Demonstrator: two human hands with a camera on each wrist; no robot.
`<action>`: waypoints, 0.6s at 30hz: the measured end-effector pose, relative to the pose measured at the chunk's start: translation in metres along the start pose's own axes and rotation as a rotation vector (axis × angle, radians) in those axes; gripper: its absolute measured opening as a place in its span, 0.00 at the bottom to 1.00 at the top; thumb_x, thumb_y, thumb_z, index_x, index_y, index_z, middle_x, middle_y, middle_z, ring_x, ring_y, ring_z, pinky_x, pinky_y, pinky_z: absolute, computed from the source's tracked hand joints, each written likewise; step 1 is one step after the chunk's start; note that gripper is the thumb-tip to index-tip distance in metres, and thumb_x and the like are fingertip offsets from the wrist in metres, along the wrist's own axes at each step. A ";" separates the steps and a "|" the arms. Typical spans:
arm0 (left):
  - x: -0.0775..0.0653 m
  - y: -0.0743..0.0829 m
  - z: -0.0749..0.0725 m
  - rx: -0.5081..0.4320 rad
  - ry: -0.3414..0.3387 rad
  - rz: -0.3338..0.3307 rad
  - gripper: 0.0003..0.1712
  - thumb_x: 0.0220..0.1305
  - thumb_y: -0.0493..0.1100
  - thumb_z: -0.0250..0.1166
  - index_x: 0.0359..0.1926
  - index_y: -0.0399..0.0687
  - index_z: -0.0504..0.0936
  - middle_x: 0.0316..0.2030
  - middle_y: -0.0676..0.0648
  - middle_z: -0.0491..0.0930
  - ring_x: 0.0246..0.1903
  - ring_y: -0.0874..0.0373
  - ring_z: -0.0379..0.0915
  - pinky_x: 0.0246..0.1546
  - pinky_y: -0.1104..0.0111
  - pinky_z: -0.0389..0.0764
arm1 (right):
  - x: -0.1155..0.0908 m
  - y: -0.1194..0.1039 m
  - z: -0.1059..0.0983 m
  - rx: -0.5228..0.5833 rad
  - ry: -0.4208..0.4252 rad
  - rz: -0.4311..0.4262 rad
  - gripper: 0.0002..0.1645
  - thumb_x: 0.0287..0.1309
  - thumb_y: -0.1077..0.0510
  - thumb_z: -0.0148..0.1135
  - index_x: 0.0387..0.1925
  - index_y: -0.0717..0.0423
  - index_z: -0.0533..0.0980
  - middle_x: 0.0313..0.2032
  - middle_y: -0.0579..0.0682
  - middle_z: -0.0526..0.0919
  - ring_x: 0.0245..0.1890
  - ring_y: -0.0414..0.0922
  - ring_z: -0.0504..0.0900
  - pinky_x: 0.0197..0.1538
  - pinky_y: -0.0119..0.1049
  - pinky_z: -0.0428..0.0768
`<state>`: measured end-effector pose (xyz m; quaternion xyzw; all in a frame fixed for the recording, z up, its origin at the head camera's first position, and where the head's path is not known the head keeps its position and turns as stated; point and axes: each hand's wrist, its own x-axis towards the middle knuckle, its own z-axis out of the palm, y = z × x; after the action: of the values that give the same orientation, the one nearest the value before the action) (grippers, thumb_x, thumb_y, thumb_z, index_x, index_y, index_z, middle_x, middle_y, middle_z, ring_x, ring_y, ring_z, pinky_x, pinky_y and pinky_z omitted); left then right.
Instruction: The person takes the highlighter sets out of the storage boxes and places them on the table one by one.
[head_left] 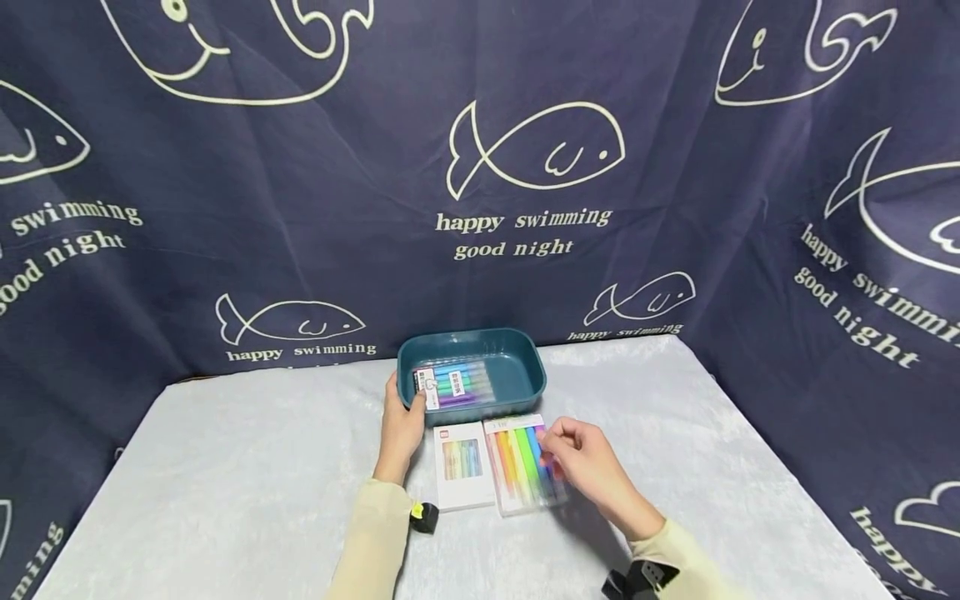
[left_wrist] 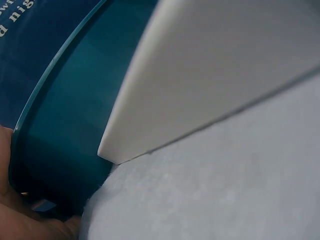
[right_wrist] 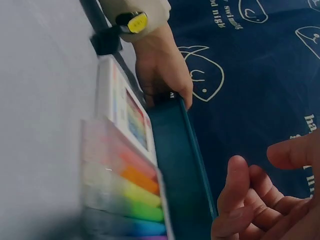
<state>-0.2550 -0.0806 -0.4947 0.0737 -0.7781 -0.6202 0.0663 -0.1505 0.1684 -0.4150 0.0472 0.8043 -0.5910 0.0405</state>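
Observation:
A dark teal bin [head_left: 516,377] stands at the back of the table with a clear pack of coloured pens [head_left: 472,385] lying inside on its left. My left hand [head_left: 402,429] grips the bin's front left corner, thumb over the rim. Just in front of the bin are a white box [head_left: 463,493] with a window of coloured pens and, beside it, a clear case of rainbow markers [head_left: 516,467]. By the case's right side is my right hand [head_left: 588,462]; in the right wrist view its thumb and loosely bent fingers [right_wrist: 237,175] are apart, nothing between them.
A pale cloth covers the table [head_left: 255,475]. Close behind the bin hangs a dark blue curtain [head_left: 360,208] with white fish drawings and lettering, which also runs along both sides. Black devices [head_left: 424,517] are strapped to both wrists.

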 end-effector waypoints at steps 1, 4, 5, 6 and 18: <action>0.000 -0.001 0.000 0.003 0.001 0.002 0.38 0.74 0.40 0.53 0.79 0.46 0.49 0.77 0.36 0.56 0.77 0.38 0.53 0.76 0.42 0.55 | 0.004 -0.002 0.001 -0.007 -0.004 -0.019 0.13 0.65 0.59 0.61 0.29 0.66 0.74 0.19 0.48 0.80 0.16 0.39 0.72 0.21 0.29 0.72; 0.001 0.000 -0.001 0.006 0.001 0.006 0.38 0.74 0.41 0.52 0.79 0.46 0.49 0.77 0.36 0.56 0.77 0.38 0.53 0.76 0.42 0.55 | 0.014 -0.010 0.003 -0.047 -0.013 -0.086 0.12 0.65 0.59 0.62 0.32 0.66 0.76 0.20 0.46 0.79 0.18 0.39 0.73 0.24 0.30 0.76; 0.002 0.000 -0.001 0.008 0.002 0.008 0.38 0.74 0.41 0.52 0.79 0.46 0.49 0.77 0.36 0.56 0.76 0.38 0.53 0.76 0.42 0.56 | 0.017 -0.013 0.004 -0.061 -0.015 -0.107 0.12 0.66 0.59 0.62 0.32 0.66 0.76 0.20 0.46 0.79 0.18 0.40 0.73 0.25 0.30 0.77; 0.002 0.000 -0.001 0.008 0.002 0.009 0.38 0.74 0.41 0.52 0.79 0.46 0.49 0.77 0.36 0.56 0.76 0.38 0.53 0.76 0.42 0.56 | 0.021 -0.015 0.005 -0.077 -0.015 -0.124 0.11 0.66 0.59 0.62 0.32 0.65 0.76 0.21 0.46 0.78 0.19 0.40 0.74 0.26 0.30 0.76; 0.000 -0.002 0.001 -0.022 0.005 0.015 0.38 0.73 0.40 0.53 0.79 0.45 0.50 0.76 0.36 0.57 0.76 0.38 0.54 0.76 0.42 0.56 | 0.057 -0.030 0.019 -0.237 0.003 -0.203 0.06 0.65 0.58 0.63 0.34 0.57 0.78 0.26 0.50 0.81 0.25 0.42 0.77 0.32 0.30 0.75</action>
<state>-0.2553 -0.0802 -0.4964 0.0687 -0.7716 -0.6280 0.0737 -0.2101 0.1432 -0.3995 -0.0385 0.8692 -0.4928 -0.0155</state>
